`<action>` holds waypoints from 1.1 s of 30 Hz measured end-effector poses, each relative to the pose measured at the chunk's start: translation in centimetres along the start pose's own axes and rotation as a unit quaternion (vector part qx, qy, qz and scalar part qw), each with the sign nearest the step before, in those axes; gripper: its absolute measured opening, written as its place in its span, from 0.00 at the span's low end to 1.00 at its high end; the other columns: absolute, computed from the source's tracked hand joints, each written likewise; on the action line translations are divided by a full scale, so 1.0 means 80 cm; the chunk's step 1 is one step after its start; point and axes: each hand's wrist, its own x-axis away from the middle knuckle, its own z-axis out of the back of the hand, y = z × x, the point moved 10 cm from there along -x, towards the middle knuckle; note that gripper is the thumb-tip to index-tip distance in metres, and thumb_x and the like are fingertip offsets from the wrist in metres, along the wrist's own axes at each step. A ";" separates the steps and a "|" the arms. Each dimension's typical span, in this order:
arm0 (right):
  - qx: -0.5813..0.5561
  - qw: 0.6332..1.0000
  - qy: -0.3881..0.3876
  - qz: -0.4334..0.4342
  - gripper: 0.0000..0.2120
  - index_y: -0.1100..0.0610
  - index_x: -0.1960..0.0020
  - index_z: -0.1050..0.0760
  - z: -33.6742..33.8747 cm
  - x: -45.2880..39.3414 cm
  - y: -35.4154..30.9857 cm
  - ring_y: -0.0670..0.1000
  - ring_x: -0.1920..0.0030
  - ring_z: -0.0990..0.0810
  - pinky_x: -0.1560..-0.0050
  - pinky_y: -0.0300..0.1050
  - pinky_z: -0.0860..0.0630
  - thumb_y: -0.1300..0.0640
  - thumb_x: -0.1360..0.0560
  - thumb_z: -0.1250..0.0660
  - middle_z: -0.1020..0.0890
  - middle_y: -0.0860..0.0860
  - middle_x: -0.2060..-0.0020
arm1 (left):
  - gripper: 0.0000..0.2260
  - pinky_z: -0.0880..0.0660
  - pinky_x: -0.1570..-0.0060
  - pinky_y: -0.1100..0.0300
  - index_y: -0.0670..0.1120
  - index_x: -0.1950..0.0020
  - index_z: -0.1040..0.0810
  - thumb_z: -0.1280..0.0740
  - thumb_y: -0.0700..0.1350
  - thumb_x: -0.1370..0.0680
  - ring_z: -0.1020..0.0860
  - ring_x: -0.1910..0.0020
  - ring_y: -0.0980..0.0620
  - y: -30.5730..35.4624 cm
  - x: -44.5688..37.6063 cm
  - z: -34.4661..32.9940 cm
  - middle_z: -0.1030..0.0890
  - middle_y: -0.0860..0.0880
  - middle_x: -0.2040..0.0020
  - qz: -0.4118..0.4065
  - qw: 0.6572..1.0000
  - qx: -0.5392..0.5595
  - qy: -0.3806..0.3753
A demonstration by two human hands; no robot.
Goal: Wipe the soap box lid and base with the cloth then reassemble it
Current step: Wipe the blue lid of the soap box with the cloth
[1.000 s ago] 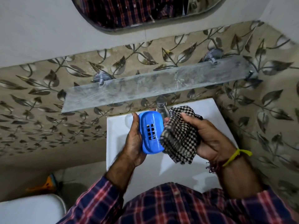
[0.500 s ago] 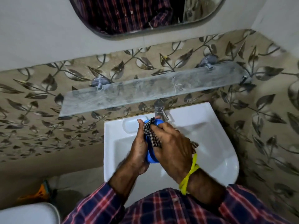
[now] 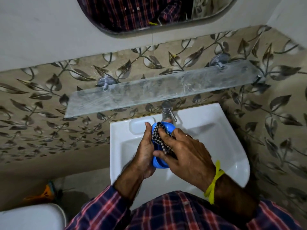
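Cramped little bathroom, beige leaf-pattern wall tiles (image 3: 41, 103), a frosted glass shelf (image 3: 157, 92) with nothing on it, and a white ceramic washbasin (image 3: 216, 138) with a chrome tap (image 3: 167, 112) right under that shelf. All the action is over the basin.

So the step in hand looks like the wiping itself. The left hand (image 3: 144, 153) is wrapped around the side of a blue oval plastic soap box piece (image 3: 159, 163), fingers closed on it, holding it up over the bowl rather than resting it anywhere. The right hand (image 3: 186, 155) has a black-and-white checked cloth (image 3: 158, 136) pinched under its fingers and pressed flat against the blue piece's face. Honestly can't tell if this is the lid or the base, the hands cover too much of it, and I don't see the other half anywhere in view.

Containers: the basin bowl looks empty and dry as far as I can see, the moulded soap recess (image 3: 141, 128) on its back rim is empty too, and whatever's inside the blue piece is hidden by the cloth.

My guess at next: work the cloth around the edges, then swap to the other half before snapping them together. Slippery plastic over a hard basin, so the left-hand grip needs to stay firm.
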 end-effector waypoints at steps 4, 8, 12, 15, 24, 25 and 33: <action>0.019 1.000 0.014 0.003 0.24 0.41 0.28 0.33 0.012 -0.005 0.007 0.55 0.50 0.19 0.55 0.49 0.21 0.42 0.24 0.38 0.22 0.50 0.43 | 0.33 0.19 0.43 0.47 0.51 0.35 0.18 0.51 0.71 0.21 0.17 0.41 0.43 -0.007 -0.002 0.005 0.17 0.42 0.37 -0.003 1.000 0.007 0.002; -0.020 0.998 0.040 -0.034 0.28 0.42 0.32 0.28 0.016 -0.013 0.014 0.54 0.47 0.20 0.51 0.47 0.21 0.53 0.31 0.28 0.22 0.49 0.42 | 0.33 0.18 0.48 0.48 0.52 0.38 0.16 0.50 0.71 0.21 0.16 0.44 0.44 -0.005 -0.004 0.005 0.15 0.44 0.40 -0.007 1.000 -0.007 0.012; 0.016 0.999 -0.009 0.029 0.28 0.43 0.31 0.29 -0.003 -0.011 -0.009 0.58 0.47 0.19 0.50 0.53 0.19 0.51 0.31 0.35 0.24 0.50 0.36 | 0.33 0.18 0.49 0.49 0.52 0.34 0.18 0.51 0.71 0.21 0.16 0.43 0.45 0.004 -0.005 0.009 0.15 0.44 0.39 -0.014 1.000 0.005 0.000; 0.028 0.999 0.039 -0.014 0.27 0.44 0.33 0.26 0.012 -0.011 0.012 0.57 0.51 0.18 0.55 0.51 0.20 0.51 0.32 0.30 0.22 0.50 0.40 | 0.32 0.18 0.51 0.50 0.52 0.37 0.17 0.51 0.70 0.20 0.15 0.45 0.45 -0.006 -0.006 0.009 0.15 0.44 0.41 -0.010 1.000 -0.003 -0.001; 0.000 1.000 0.023 0.014 0.28 0.45 0.30 0.30 0.003 -0.009 0.006 0.58 0.46 0.19 0.48 0.52 0.19 0.53 0.30 0.32 0.24 0.50 0.36 | 0.32 0.18 0.48 0.48 0.50 0.37 0.16 0.50 0.70 0.20 0.16 0.43 0.44 -0.015 -0.008 0.005 0.15 0.43 0.40 0.010 1.000 -0.001 -0.005; -0.006 1.000 0.023 0.007 0.29 0.44 0.29 0.31 0.004 -0.013 0.008 0.58 0.44 0.20 0.46 0.52 0.20 0.53 0.29 0.31 0.25 0.50 0.34 | 0.32 0.18 0.48 0.48 0.50 0.39 0.15 0.49 0.69 0.20 0.16 0.43 0.43 -0.018 -0.009 0.004 0.15 0.42 0.40 0.013 1.000 -0.001 -0.003; 0.006 0.999 0.007 0.038 0.26 0.43 0.31 0.29 0.003 -0.005 0.001 0.58 0.49 0.19 0.52 0.52 0.19 0.55 0.29 0.34 0.22 0.49 0.40 | 0.32 0.20 0.44 0.46 0.51 0.29 0.22 0.51 0.69 0.19 0.16 0.43 0.43 -0.010 -0.012 0.005 0.16 0.43 0.39 0.013 1.000 -0.002 -0.014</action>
